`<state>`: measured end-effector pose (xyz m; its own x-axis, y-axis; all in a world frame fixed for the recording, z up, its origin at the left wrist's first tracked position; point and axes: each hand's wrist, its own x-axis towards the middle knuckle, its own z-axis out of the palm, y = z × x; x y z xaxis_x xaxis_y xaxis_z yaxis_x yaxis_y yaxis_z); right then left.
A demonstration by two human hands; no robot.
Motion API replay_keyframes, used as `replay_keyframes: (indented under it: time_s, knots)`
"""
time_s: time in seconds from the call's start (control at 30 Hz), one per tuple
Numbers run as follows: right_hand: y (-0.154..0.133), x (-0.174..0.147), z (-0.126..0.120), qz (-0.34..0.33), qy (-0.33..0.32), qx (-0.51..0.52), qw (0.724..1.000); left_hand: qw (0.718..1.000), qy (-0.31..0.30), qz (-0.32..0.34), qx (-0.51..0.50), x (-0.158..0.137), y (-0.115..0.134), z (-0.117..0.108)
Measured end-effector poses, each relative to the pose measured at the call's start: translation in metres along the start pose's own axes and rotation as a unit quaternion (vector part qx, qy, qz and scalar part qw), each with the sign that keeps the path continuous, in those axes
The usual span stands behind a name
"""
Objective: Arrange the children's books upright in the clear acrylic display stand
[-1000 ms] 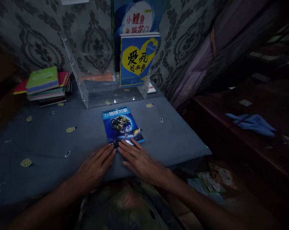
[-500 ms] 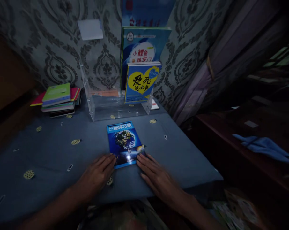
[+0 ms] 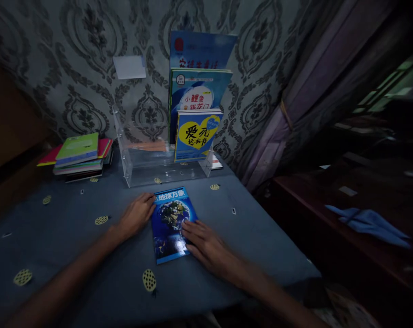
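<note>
Fingers [image 3: 148, 200] of left hand [image 3: 136, 215] spread flat at upper left edge of blue book [image 3: 171, 223], gripping nothing; right hand [image 3: 206, 243] flat on lower right. Book lying mid-frame on table [image 3: 73, 246], below clear stand [image 3: 158, 159].

Bare desk [image 3: 73, 237] open at 9 o'clock of the book [image 3: 170, 223], clear stand [image 3: 158, 164] with upright books [image 3: 196, 134] blocking 12 o'clock, stack [image 3: 78, 155] at 10 o'clock, desk edge and curtain [image 3: 288, 114] at 3 o'clock
</note>
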<state>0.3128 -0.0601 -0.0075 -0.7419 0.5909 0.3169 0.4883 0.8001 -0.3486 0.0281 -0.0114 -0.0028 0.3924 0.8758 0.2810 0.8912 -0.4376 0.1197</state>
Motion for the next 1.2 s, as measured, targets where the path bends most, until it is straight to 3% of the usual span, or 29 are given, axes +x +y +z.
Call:
replay_keyframes:
  time_s: [0.17, 0.3, 0.4, 0.47, 0.53, 0.63, 0.7, 0.8, 0.87, 0.93, 1.07, 1.2]
  knots:
    - [0.055, 0.058, 0.014, 0.029, 0.049, 0.003, 0.998, 0.999, 0.001, -0.042, 0.025, -0.005, 0.004, 0.003]
    - [0.085, 0.078, 0.021, 0.084, 0.074, -0.011, 0.994, 0.996, -0.011, -0.087, 0.023, -0.008, 0.004, 0.002]
    - [0.088, 0.079, 0.026, 0.092, 0.074, -0.022, 0.993, 0.994, 0.017, -0.092, -0.061, -0.006, -0.002, 0.006]
    - [0.085, 0.078, 0.027, 0.091, 0.071, -0.028, 0.993, 0.976, 0.045, -0.114, -0.180, -0.002, -0.008, 0.008]
    - [0.082, 0.077, 0.028, 0.094, 0.065, -0.028, 0.993, 0.921, 0.063, -0.176, -0.343, 0.002, -0.012, 0.010]
    - [0.082, 0.076, 0.028, 0.111, 0.067, -0.013, 0.992, 0.774, 0.064, -0.305, -0.552, 0.006, -0.012, 0.007]
    - [0.084, 0.074, 0.029, 0.123, 0.076, 0.001, 0.990, 0.697, 0.016, -0.339, -0.632, 0.006, -0.008, 0.003]
    - [0.092, 0.072, 0.032, 0.137, 0.114, 0.041, 0.983, 0.645, -0.062, -0.315, -0.693, 0.008, -0.001, -0.004]
    - [0.099, 0.072, 0.031, 0.159, 0.138, 0.106, 0.972, 0.643, -0.062, -0.297, -0.703, 0.012, 0.003, -0.012]
    - [0.105, 0.077, 0.023, 0.192, 0.146, 0.202, 0.949, 0.660, -0.045, -0.277, -0.697, 0.020, 0.007, -0.025]
    - [0.099, 0.095, -0.022, 0.185, 0.146, 0.379, 0.895, 0.743, 0.001, -0.177, -0.646, 0.038, 0.019, -0.069]
    - [0.067, 0.105, -0.078, 0.100, 0.274, 0.371, 0.882, 0.833, 0.107, -0.035, -0.542, 0.041, 0.032, -0.113]
